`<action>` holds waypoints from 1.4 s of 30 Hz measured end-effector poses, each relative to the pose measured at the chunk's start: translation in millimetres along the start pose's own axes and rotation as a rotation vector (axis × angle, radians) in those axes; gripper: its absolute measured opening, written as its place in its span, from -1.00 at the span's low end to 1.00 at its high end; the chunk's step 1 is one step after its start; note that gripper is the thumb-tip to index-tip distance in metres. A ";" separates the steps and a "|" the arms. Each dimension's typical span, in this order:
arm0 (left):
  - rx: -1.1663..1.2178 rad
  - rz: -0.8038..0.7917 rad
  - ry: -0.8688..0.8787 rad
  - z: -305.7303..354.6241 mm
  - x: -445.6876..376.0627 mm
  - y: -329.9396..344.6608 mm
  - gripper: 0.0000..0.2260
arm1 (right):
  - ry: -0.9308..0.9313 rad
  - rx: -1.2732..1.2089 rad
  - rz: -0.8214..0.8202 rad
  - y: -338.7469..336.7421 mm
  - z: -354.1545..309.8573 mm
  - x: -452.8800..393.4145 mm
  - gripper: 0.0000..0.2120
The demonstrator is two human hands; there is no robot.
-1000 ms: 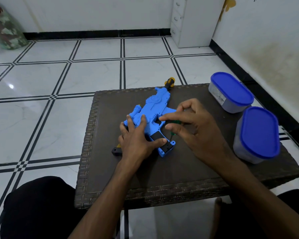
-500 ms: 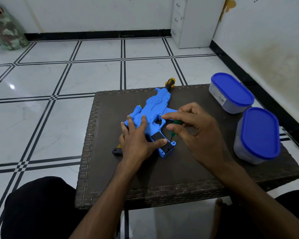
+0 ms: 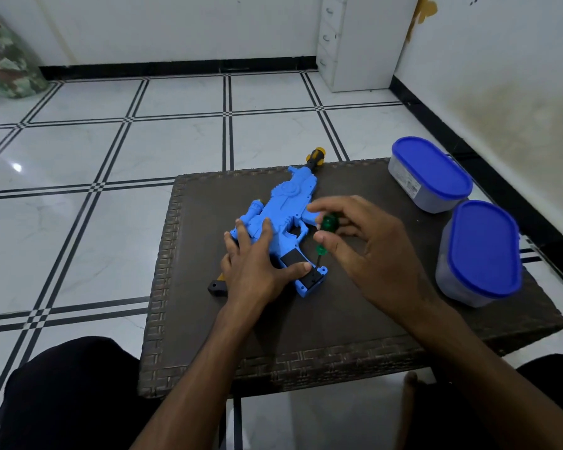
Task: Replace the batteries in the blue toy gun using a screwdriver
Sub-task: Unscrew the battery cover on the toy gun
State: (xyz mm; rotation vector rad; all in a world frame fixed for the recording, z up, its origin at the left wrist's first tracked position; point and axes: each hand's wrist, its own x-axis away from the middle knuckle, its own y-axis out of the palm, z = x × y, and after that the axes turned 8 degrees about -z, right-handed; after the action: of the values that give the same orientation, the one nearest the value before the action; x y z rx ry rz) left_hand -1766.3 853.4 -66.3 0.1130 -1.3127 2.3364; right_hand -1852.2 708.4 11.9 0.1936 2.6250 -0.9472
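On the blue toy gun [image 3: 283,219], the flat left hand [image 3: 254,264] hides the stock, while the right hand [image 3: 364,245] pinches the green screwdriver [image 3: 325,232], its tip hard to see.

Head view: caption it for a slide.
Left hand steadies the toy gun while right hand holds a screwdriver at its grip.

Left hand [image 3: 254,264] hides toy gun [image 3: 286,212] stock.
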 end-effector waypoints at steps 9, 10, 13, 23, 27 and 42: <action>0.012 -0.001 0.005 1.1 0.6 -0.8 -0.06 | -0.010 0.018 -0.006 1.7 5.4 -0.9 -0.72; 0.011 -0.001 0.005 0.8 0.4 -0.4 -0.05 | -0.014 0.028 -0.001 0.9 5.4 -0.9 -0.72; 0.000 0.002 0.000 -0.2 -1.2 0.4 -0.04 | -0.008 0.031 -0.004 -1.5 2.5 -0.7 -0.67; -0.003 0.011 0.002 0.3 -0.7 0.9 -0.06 | -0.014 0.043 -0.023 0.9 2.2 0.5 -0.74; -0.006 0.013 0.000 -0.1 -0.9 0.6 -0.05 | -0.004 0.017 -0.049 -1.9 -2.1 0.2 -0.64; 0.002 0.005 0.003 -0.8 -0.9 0.8 -0.05 | -0.031 0.047 -0.055 -4.8 -0.6 2.1 -0.68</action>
State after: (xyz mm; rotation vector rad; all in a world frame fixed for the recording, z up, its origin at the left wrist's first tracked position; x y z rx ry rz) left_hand -1765.7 853.4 -67.6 0.1064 -1.3113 2.3413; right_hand -1855.4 705.1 14.4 0.1183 2.5934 -1.0224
